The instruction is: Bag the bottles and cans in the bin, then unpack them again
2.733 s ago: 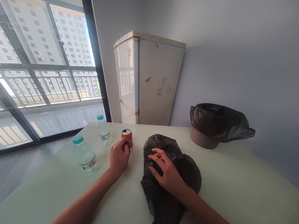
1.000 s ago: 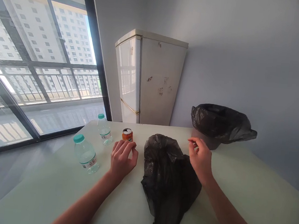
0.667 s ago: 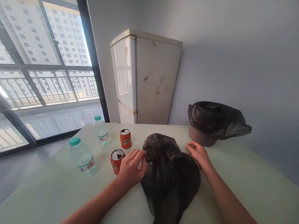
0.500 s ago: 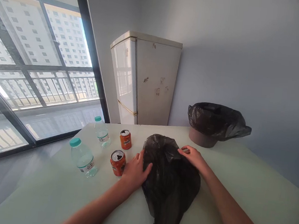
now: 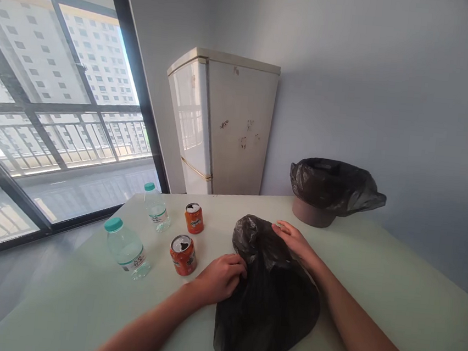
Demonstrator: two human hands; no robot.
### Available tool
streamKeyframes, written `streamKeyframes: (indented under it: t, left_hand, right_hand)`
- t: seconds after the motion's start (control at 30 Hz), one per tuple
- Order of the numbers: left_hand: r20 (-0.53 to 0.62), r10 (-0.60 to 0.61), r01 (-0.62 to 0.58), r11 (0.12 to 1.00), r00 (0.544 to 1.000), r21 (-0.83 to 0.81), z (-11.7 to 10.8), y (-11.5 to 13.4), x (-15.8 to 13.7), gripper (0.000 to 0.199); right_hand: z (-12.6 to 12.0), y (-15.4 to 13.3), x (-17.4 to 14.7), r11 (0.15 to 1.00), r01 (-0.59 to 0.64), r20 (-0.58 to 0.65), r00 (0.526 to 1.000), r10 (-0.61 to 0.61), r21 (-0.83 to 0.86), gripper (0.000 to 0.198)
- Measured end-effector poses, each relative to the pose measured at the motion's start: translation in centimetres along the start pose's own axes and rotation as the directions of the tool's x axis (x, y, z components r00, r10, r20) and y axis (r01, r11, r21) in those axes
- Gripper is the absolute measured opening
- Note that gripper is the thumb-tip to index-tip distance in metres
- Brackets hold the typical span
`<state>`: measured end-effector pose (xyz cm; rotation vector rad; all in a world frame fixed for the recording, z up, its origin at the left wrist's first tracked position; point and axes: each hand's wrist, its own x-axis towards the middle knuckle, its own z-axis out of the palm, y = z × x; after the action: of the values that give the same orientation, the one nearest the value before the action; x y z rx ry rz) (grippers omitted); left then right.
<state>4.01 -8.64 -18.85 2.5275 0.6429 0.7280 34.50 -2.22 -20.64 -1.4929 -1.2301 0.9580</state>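
A black plastic garbage bag (image 5: 268, 294) lies bunched on the table in front of me, with a crumpled knot-like bulge at its far end and its near end running out of the picture. My left hand (image 5: 222, 278) is curled at the bag's left side, fingers closed on the film. Along the far right edge of the bag rests my right hand (image 5: 294, 242), its fingers stretched out and touching the plastic; its thumb is hard to see. Just left of my left hand stands an orange soda can (image 5: 183, 259), opened at the top.
A second orange can (image 5: 194, 219) and two clear bottles with teal caps (image 5: 127, 251) stand on the left of the pale table (image 5: 69, 297). A brownish bin (image 5: 313, 214) lined with a black bag is at the back right. Behind the table is a white fridge (image 5: 237, 142).
My left hand has gone from lying spread against the bag to curling its fingers on it. The bag's far end has bunched into a bulge, and my right hand's fingers have straightened.
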Motion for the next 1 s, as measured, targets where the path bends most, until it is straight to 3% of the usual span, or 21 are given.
streamKeyframes:
  t: [0.1, 0.17, 0.23, 0.3, 0.37, 0.43, 0.53, 0.63, 0.73, 0.83, 1.0]
  left_hand:
    - [-0.014, 0.033, -0.035, 0.996, 0.999, -0.088, -0.3, 0.4, 0.1, 0.031]
    - [-0.145, -0.05, 0.032, 0.991, 0.988, -0.13, -0.5, 0.4, 0.2, 0.026]
    - [-0.332, -0.206, 0.15, 0.971, 0.921, -0.186, -0.8, 0.0, 0.4, 0.021]
    - [-0.453, -0.36, 0.256, 0.927, 0.816, -0.275, -0.9, -0.6, 0.6, 0.013]
    - [-0.463, -0.484, 0.323, 0.864, 0.743, -0.386, -0.8, -1.2, 0.7, 0.011]
    - [-0.405, -0.566, 0.356, 0.799, 0.718, -0.485, -0.3, -1.7, 0.8, 0.025]
    - [-0.324, -0.585, 0.349, 0.753, 0.744, -0.558, 0.5, -2.2, 0.9, 0.037]
    - [-0.287, -0.569, 0.336, 0.745, 0.771, -0.576, 1.1, -2.6, 0.9, 0.04]
    - [-0.262, -0.602, 0.366, 0.717, 0.754, -0.593, 1.4, -3.0, 0.9, 0.042]
    - [-0.24, -0.632, 0.397, 0.692, 0.737, -0.602, 1.1, -3.0, 0.9, 0.043]
    - [-0.219, -0.441, 0.261, 0.79, 0.87, -0.554, 0.5, -1.5, 1.0, 0.037]
  right_hand:
    - [0.7, -0.6, -0.6, 0.997, 0.032, 0.076, 0.996, -0.037, 0.069, 0.05]
    - [1.0, -1.1, -1.0, 0.992, 0.054, 0.053, 0.997, -0.06, 0.111, 0.043]
    - [1.2, -1.7, -1.2, 0.983, 0.079, -0.005, 0.997, -0.079, 0.168, 0.042]
    - [1.4, -2.4, -1.4, 0.965, 0.113, -0.04, 0.994, -0.106, 0.238, 0.043]
    - [1.7, -3.1, -1.7, 0.944, 0.149, -0.055, 0.989, -0.139, 0.295, 0.042]
    - [2.2, -3.7, -2.0, 0.928, 0.183, -0.076, 0.983, -0.167, 0.325, 0.04]
    - [2.5, -4.2, -2.4, 0.92, 0.229, -0.149, 0.97, -0.19, 0.317, 0.041]
    - [2.3, -4.0, -2.6, 0.958, 0.096, -0.15, 0.987, -0.056, 0.27, 0.043]
    - [1.9, -3.5, -2.8, 0.958, -0.115, -0.02, 0.992, 0.124, 0.263, 0.044]
    - [2.3, -3.4, -3.2, 0.932, -0.201, 0.117, 0.978, 0.173, 0.302, 0.042]
    - [4.1, -4.4, -4.4, 0.88, -0.282, 0.35, 0.926, 0.145, 0.382, 0.041]
